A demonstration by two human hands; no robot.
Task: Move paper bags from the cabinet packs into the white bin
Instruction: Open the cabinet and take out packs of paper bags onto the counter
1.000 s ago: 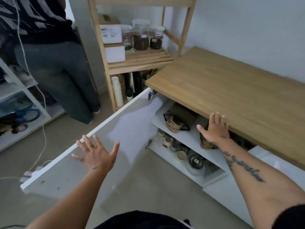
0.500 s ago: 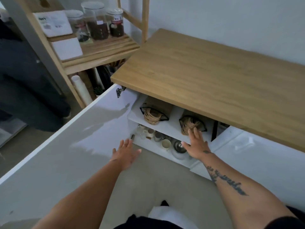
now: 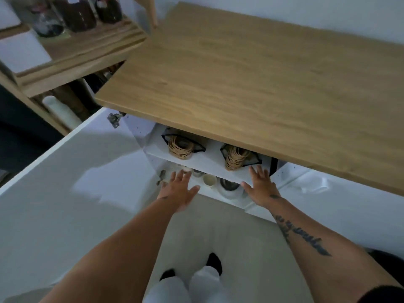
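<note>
Two packs of paper bags lie on the cabinet's upper white shelf (image 3: 209,160), their twisted tan handles facing me: the left pack (image 3: 181,147) and the right pack (image 3: 237,158). My right hand (image 3: 260,185) is open, fingers spread, its fingertips just below the right pack at the shelf's front edge. My left hand (image 3: 180,189) is open too, held in front of the lower shelf, below and left of the left pack. Neither hand holds anything. The white bin is out of view.
The wooden countertop (image 3: 262,79) overhangs the cabinet. The white cabinet door (image 3: 65,182) stands swung open at my left. Cups (image 3: 209,179) and a metal bowl (image 3: 228,186) sit on the lower shelf. A wooden rack with jars (image 3: 83,16) stands at upper left.
I have stepped closer and the view has tilted down. Both hands have come together toward the cabinet shelves; the left hand left the door and the right hand sits just below the right pack.
</note>
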